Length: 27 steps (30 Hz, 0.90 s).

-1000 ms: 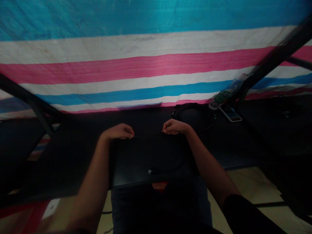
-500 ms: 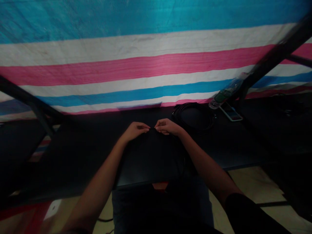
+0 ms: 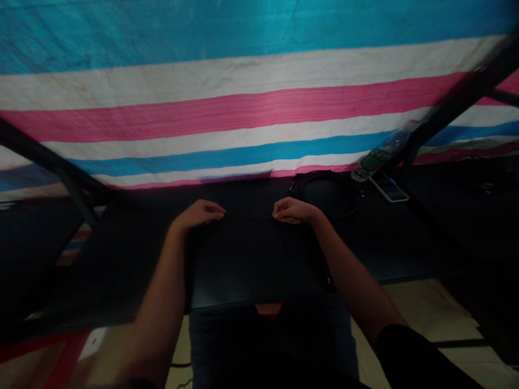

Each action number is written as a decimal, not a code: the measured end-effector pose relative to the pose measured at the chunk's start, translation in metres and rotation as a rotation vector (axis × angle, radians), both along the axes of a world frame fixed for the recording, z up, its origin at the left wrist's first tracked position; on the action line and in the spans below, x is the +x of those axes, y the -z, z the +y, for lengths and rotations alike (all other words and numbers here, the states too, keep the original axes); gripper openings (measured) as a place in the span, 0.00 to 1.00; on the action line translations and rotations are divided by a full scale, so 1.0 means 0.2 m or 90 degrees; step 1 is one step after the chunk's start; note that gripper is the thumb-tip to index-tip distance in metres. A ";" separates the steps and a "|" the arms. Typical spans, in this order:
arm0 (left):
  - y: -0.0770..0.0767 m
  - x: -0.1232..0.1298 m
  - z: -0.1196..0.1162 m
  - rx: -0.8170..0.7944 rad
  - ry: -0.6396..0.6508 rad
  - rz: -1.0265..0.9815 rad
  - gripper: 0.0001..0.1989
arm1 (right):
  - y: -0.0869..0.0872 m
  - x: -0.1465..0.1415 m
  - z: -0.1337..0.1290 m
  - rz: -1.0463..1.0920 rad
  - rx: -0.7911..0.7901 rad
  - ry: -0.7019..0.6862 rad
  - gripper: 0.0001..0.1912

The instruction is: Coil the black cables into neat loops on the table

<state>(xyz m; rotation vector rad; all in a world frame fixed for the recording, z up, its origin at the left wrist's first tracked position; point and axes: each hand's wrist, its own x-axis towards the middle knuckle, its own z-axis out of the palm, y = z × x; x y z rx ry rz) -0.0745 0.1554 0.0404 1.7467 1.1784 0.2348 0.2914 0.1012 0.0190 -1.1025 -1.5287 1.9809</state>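
A thin dark cord [image 3: 249, 216] stretches nearly level between my two hands, above the black tabletop [image 3: 243, 270]. My left hand [image 3: 201, 213] pinches its left end with thumb and fingertips. At the other end my right hand [image 3: 292, 210] is closed on the cord, its fingers curled. A coiled black cable [image 3: 302, 186] lies just behind and to the right of my right hand. Near my right forearm, a small shiny tip [image 3: 329, 280] shows on the dark surface; what it belongs to is too dark to tell.
A clear plastic bottle [image 3: 375, 159] with a green label leans at the back right, beside a phone [image 3: 390, 188] in a pale case. Dark metal struts [image 3: 75, 189] rise at both sides. A striped sheet [image 3: 243, 108] hangs behind the table.
My hands have moved apart, my left hand going left and my right hand slightly right. More of the cord now shows between them.
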 end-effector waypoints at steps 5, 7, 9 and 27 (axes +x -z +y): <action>0.05 0.27 -0.09 0.198 -0.046 -0.082 0.15 | 0.03 -0.17 0.00 0.036 0.084 0.142 0.13; 0.08 0.36 -0.12 0.241 -0.034 -0.089 0.13 | 0.05 -0.22 0.01 0.037 0.120 0.205 0.13; 0.10 0.40 -0.14 0.247 -0.020 -0.084 0.12 | 0.05 -0.24 0.01 0.025 0.132 0.229 0.13; 0.03 0.02 0.01 0.078 -0.039 0.029 0.15 | -0.01 -0.06 -0.01 -0.040 0.048 0.061 0.11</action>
